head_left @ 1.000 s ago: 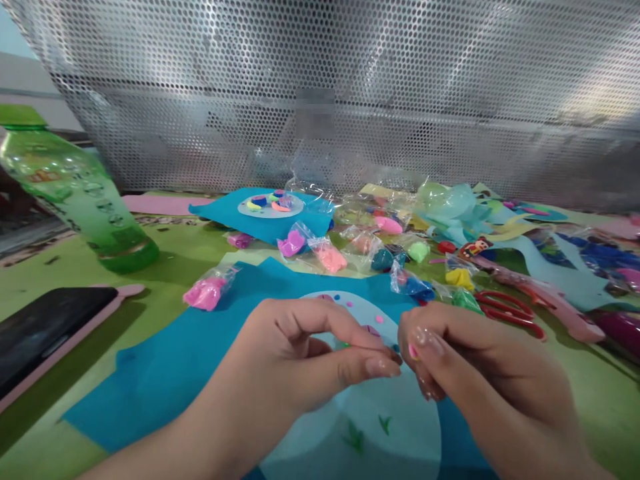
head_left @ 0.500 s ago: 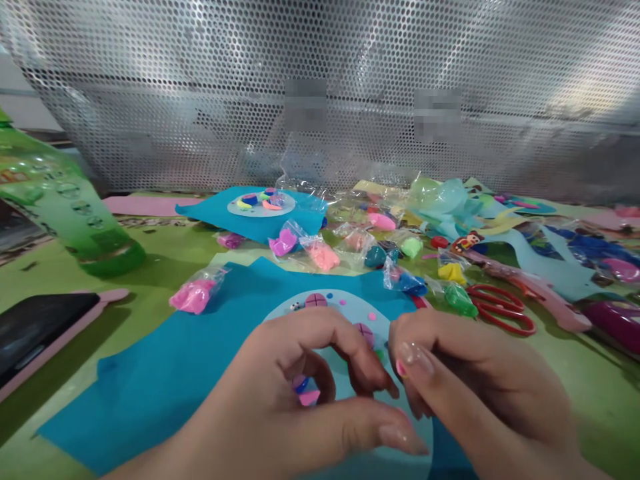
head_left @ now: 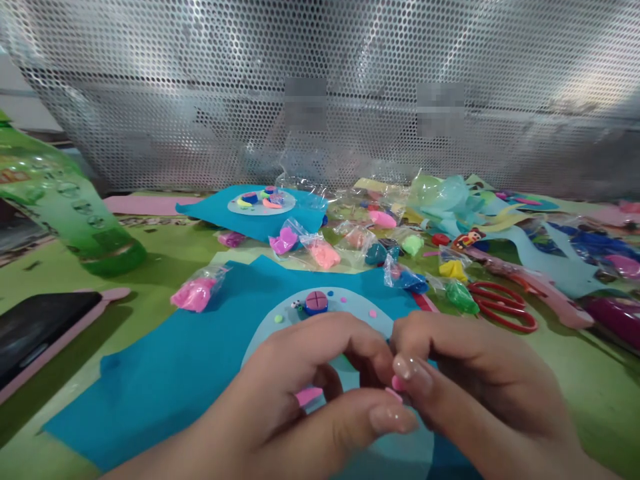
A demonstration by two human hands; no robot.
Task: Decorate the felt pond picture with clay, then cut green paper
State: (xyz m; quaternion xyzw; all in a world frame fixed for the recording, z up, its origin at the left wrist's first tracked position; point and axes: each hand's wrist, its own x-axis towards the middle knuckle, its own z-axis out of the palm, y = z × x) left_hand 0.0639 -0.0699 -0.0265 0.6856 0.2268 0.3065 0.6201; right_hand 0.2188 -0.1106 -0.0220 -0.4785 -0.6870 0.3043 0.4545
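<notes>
- Just above the pale blue disc [head_left: 385, 460] are both bare hands, close to each other; the disc lies on a blue sheet [head_left: 170, 373], which is spread over the green surface [head_left: 605, 407].
- The right hand [head_left: 480, 380] is over the right side of the disc. Its grip is closed: the thumb presses to the bent forefinger, and a small pink piece [head_left: 398, 383] shows at the thumb tip.
- The left hand [head_left: 280, 373] is over the middle of the disc. Its thumb and forefinger make a loop, and a thin pink bit [head_left: 394, 395] shows near the thumb tip — I cannot tell if this grip holds it or only touches it, nor if both pinks are one body.
- The step in hand, as I judge it, is shaping or dividing soft pink material with the fingertips, above the disc and not on it.
- The next move calls, I think, for light and even pressure — such a small piece could flatten or stick to the skin.
- On the far part of the disc sits a round blue piece with a crossed pink top [head_left: 317, 303]; a pink dot [head_left: 373, 313] is to its right.
- To the right of the disc lie red scissors [head_left: 505, 307].
</notes>
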